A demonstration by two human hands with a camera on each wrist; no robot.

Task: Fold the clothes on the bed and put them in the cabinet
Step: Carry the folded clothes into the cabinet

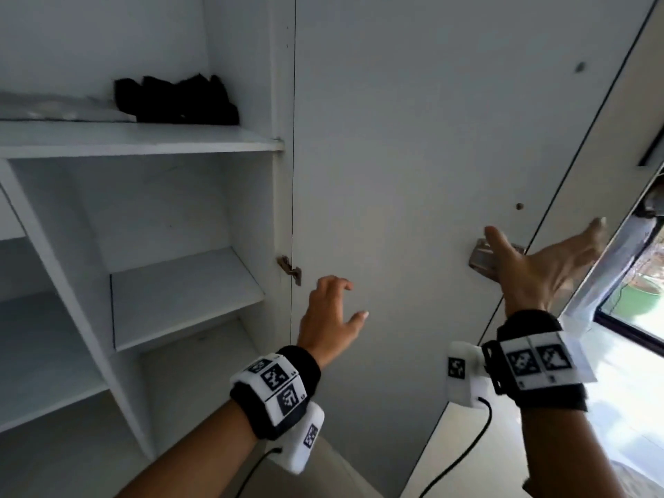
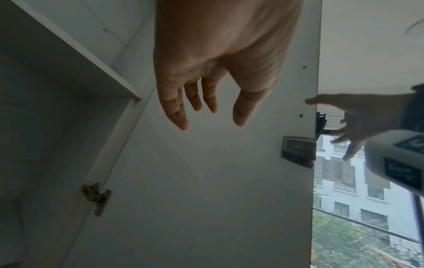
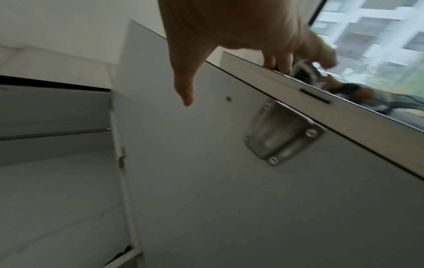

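Note:
A dark pile of black clothes point(image 1: 176, 100) lies on the upper shelf point(image 1: 143, 140) of the open white cabinet. The cabinet door point(image 1: 395, 138) stands swung open to the right. My left hand point(image 1: 354, 300) hovers in front of the door's inner face, fingers relaxed and loosely spread point(image 2: 208, 117), holding nothing. My right hand point(image 1: 544, 246) reaches to the door's free edge just above a metal latch plate point(image 1: 481, 262). Its thumb point(image 3: 185, 90) lies over the inner face and its fingers point(image 3: 283, 63) extend past the edge. No garment is in either hand.
Lower cabinet shelves point(image 1: 187, 282) stand bare, split by a vertical divider point(image 1: 72, 282). A hinge point(image 1: 289, 269) sits at the door's left side. A window point(image 1: 643, 300) with buildings outside lies beyond the door at the right. The bed is out of view.

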